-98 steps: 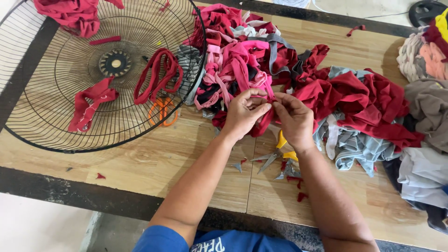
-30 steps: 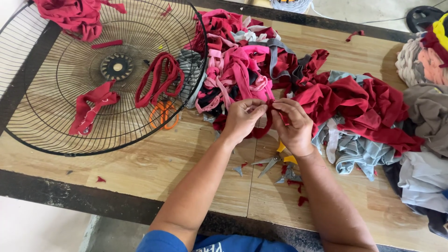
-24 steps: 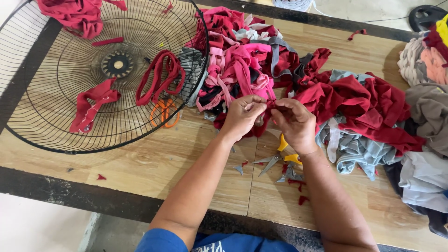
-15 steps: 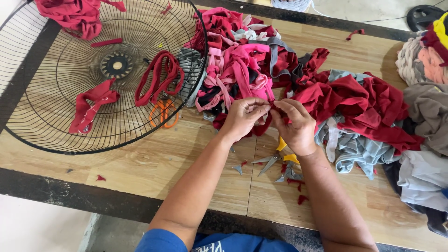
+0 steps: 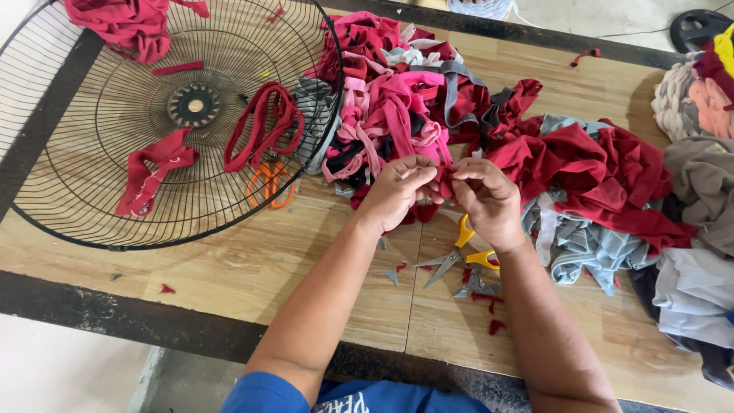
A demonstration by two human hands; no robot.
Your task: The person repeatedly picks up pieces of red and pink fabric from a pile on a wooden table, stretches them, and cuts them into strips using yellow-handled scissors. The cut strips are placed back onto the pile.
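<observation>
Dark red fabric strip [image 5: 444, 182], short and crumpled, pinched between left hand [image 5: 395, 191] and right hand [image 5: 487, 200] fingertips.

One view only, from a camera worn on the person's head. It looks steeply down and a little forward over the worktop [image 5: 229, 268], close enough that both forearms rise from the bottom edge to meet near the centre of the frame. The worktop's near edge runs slantwise along the lower left; its far edge crosses the upper right. A wire fan guard [image 5: 69, 199] fills the upper left, cut by the top edge. Heaped cloth [image 5: 596, 168] spreads across the upper middle and leaves the frame at right.
</observation>
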